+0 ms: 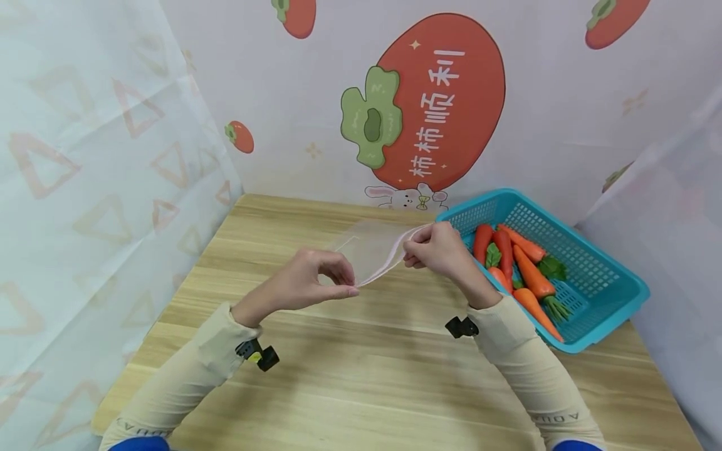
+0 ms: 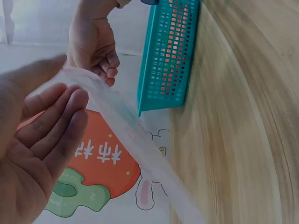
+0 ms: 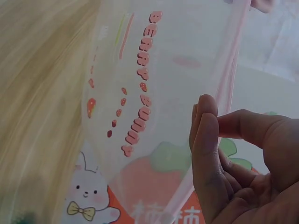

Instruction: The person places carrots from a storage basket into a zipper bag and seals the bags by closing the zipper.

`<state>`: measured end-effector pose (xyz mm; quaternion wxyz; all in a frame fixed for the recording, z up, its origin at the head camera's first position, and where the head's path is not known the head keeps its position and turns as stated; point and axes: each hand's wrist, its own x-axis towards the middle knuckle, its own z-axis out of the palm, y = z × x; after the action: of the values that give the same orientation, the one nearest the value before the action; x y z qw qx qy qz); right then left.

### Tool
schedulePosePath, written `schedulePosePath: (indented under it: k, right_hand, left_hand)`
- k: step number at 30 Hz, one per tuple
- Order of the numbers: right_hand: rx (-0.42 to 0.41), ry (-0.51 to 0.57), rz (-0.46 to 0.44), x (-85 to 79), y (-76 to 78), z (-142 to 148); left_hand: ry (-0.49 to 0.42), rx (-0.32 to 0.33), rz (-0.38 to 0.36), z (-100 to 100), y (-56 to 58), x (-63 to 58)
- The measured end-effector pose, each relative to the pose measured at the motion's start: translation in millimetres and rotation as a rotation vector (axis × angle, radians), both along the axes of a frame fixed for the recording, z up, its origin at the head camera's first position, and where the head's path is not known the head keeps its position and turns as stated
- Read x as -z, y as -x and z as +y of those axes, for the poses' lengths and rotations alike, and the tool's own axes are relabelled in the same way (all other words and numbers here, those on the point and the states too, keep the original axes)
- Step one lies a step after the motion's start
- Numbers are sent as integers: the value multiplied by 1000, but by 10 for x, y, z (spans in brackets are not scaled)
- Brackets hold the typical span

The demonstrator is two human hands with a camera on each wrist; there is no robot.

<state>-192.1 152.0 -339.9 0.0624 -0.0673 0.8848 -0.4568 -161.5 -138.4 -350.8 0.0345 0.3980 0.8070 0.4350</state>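
Zip bag: see-through, pink band along one edge. We have it up above the worktop, strung between the left hand and the right hand, to the left of the basket.
Bag print: we read BERRY BUNNY in pink-red letters in the right wrist view, with small strawberries near it.
Banded edge: near side of the bag, runs from hand to hand. From the head view we see two lines, spread apart partway along and converging at the left hand.
Left hand: fingers bent, thumb and fingertip all but meeting; they pinch the near left corner of the bag.
Right hand: thumb against forefinger with hardly any gap, pinching the other end of the banded edge.
Basket: teal, perforated walls, on the right part of the worktop, next to the right forearm.
Basket load: we see carrots, red peppers and green leaves, lying loosely together.
Worktop: light wood grain, reaching back to the backdrop.
Backdrop: white, big persimmon print with white characters, bunny below it.
Sleeves: beige on both forearms, black device at each wrist.
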Motion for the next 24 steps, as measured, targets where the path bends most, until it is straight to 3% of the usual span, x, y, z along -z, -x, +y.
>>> schedulePosePath:
  k: [5,11,19,24]
  right_hand:
    - [-21,-63,26,-67,12,-44]
    - [-13,-78,-1,-59,21,-100]
    - [-56,-135,63,-47,21,-141]
    - [-76,-161,93,-76,41,-141]
  left_hand:
    - [63,-77,-54,113,128,-75]
    - [175,-185,-48,388,354,-178]
    - [314,-204,220,777,454,-200]
    - [431,-237,298,906,452,-250]
